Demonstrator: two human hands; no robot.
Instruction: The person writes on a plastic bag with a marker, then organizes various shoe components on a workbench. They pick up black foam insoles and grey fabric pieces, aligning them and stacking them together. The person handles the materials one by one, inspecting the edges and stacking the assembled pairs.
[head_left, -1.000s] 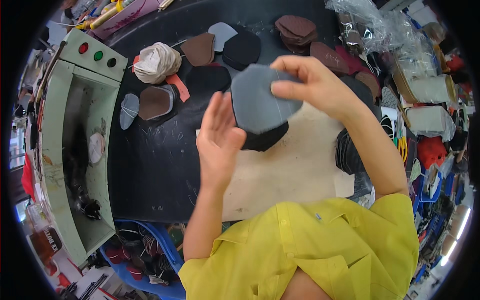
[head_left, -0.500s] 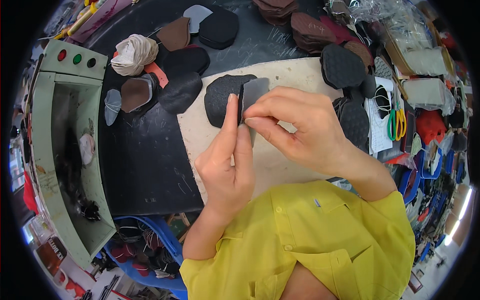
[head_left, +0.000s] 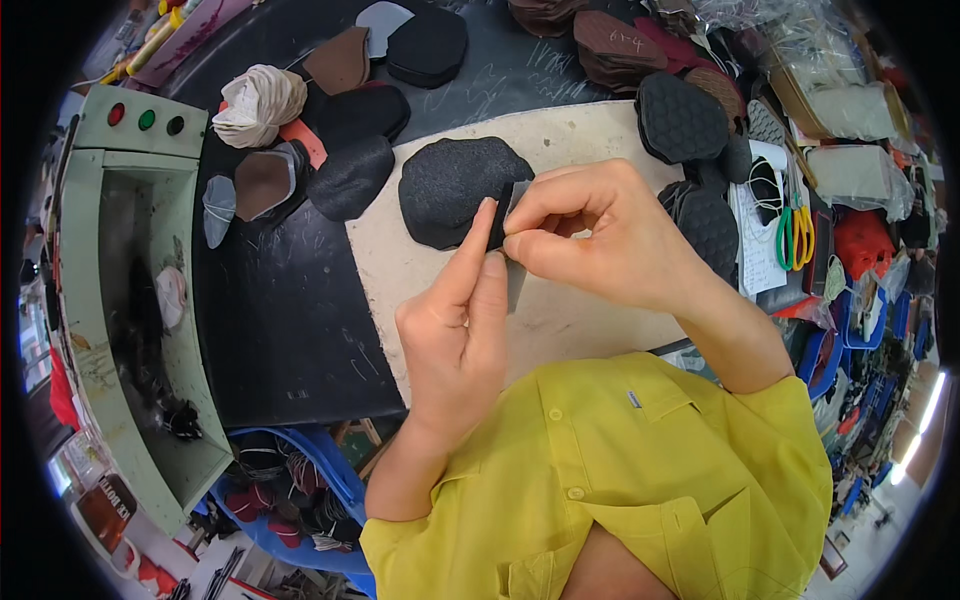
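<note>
From my remote seat I'd treat this as edge work: small pressure from the fingertips, with the pinch kept near the rim so that the grey and black sides stay lined up. The thin grey-and-black piece (head_left: pixel 514 288) stands nearly edge-on to me at the centre of the frame, in front of the right part of a black rounded pad (head_left: pixel 455 190) on the pale sheet (head_left: pixel 590 140). A hard squeeze would probably crease something this thin, so I'd favour a light hold and a flat support behind it. I'd also want the piece turned a little toward the camera (easy for me to say from here), since its faces are mostly hidden.

The right hand (head_left: pixel 602 235) comes in from the right with its elbow bent and its knuckles up; its thumb and forefinger meet in a narrow pinch on the piece. The left hand (head_left: pixel 455 325) rises from the lower middle, forefinger pointing up the frame, with the thumb tip just below. Those two fingertips are set close together against the piece's left side, but I cannot tell whether they grip it or only brace it. Both wrists look fairly straight, which should suit fine control.
</note>
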